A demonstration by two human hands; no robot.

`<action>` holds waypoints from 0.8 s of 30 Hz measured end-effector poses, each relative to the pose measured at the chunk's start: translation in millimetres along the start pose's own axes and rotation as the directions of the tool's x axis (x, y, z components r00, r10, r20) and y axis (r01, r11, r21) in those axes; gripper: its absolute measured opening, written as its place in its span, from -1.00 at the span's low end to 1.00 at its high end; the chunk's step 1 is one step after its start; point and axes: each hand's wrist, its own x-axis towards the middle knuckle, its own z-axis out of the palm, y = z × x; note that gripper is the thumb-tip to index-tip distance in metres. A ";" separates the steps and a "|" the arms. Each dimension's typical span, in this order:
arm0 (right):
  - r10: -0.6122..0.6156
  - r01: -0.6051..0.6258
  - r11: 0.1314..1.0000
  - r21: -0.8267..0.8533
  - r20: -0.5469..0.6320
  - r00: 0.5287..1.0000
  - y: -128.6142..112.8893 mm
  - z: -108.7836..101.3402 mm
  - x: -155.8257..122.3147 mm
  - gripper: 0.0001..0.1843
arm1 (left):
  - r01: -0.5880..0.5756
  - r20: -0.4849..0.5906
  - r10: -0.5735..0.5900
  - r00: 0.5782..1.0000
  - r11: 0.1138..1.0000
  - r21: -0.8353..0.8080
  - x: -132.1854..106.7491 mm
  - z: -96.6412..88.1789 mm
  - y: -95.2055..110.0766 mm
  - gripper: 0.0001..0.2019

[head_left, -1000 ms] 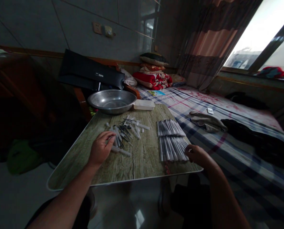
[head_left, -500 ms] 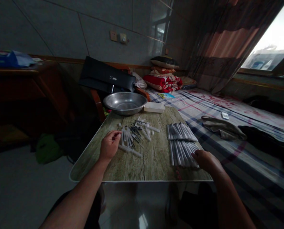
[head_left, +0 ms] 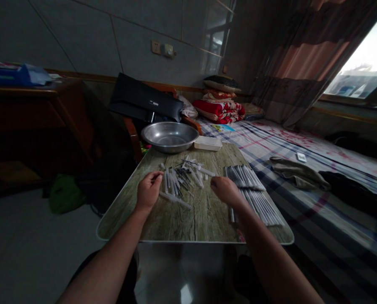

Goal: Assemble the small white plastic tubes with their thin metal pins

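Observation:
On the wood-grain table (head_left: 204, 219) lies a loose heap of clear plastic tubes (head_left: 169, 179) and thin dark sticks (head_left: 183, 174). My left hand (head_left: 148, 192) is at the heap's left edge, its thumb and fingertips pinched together; what they hold, if anything, is hidden. My right hand (head_left: 226, 191) hovers between the heap and the two rows at right, fingers curled in, their contents not visible. The upper row of slim tubes (head_left: 244, 176) has dark ends and lies side by side. My right forearm partly covers the lower row of tubes (head_left: 266, 207).
A metal basin (head_left: 171, 137) and a shallow white tray (head_left: 208, 143) stand at the table's far end. Behind them a black monitor (head_left: 144, 101) leans on a wooden chair. To the right is a bed (head_left: 254, 139) with folded bedding (head_left: 220, 109) and a grey cloth (head_left: 297, 171).
My right hand has moved left from the lower row of tubes toward the heap. My left hand keeps its place by the heap. The view has shifted slightly.

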 end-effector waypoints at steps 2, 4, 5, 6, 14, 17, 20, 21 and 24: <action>0.013 -0.012 1.000 -0.016 0.045 0.999 -16.8 15.1 25.8 -0.70 | 0.008 0.018 -0.008 1.000 1.000 -0.021 0.0 2.6 -1.0 -0.73; 0.051 -0.050 0.999 -0.016 0.068 0.996 -27.6 28.9 46.9 -0.70 | 0.014 0.024 -0.013 1.000 1.000 -0.027 0.2 5.6 -3.6 -0.73; 0.063 -0.062 0.998 -0.014 0.073 0.995 -31.3 34.7 55.0 -0.72 | 0.018 0.027 -0.017 0.999 0.999 -0.032 0.4 7.2 -5.1 -0.73; 0.079 -0.078 0.997 -0.012 0.073 0.994 -34.2 39.6 61.5 -0.73 | 0.025 0.030 -0.024 0.999 0.999 -0.041 0.5 8.7 -6.7 -0.73; 0.221 -0.222 0.975 0.013 0.078 0.972 -46.1 47.3 80.8 -0.75 | 0.124 0.160 -0.099 0.982 0.980 -0.156 -4.0 17.9 -6.4 -0.74; 0.070 -0.080 0.980 0.180 0.064 0.996 -54.0 38.6 79.1 -0.77 | 0.222 0.273 -0.149 0.950 0.939 -0.262 -7.7 19.5 1.5 -0.68; -0.245 0.218 0.895 0.389 0.021 0.969 -70.2 31.5 69.9 -0.79 | 0.399 0.372 -0.252 0.894 0.824 -0.403 -11.3 21.4 9.8 -0.57; -0.330 0.294 0.854 0.429 0.010 0.944 -76.2 30.4 65.8 -0.81 | 0.447 0.394 -0.280 0.876 0.778 -0.441 -12.4 22.1 11.8 -0.55; -0.485 0.418 0.767 0.487 0.014 0.874 -88.2 32.0 54.4 -0.81 | 0.516 0.390 -0.345 0.854 0.655 -0.552 -14.6 23.0 14.0 -0.61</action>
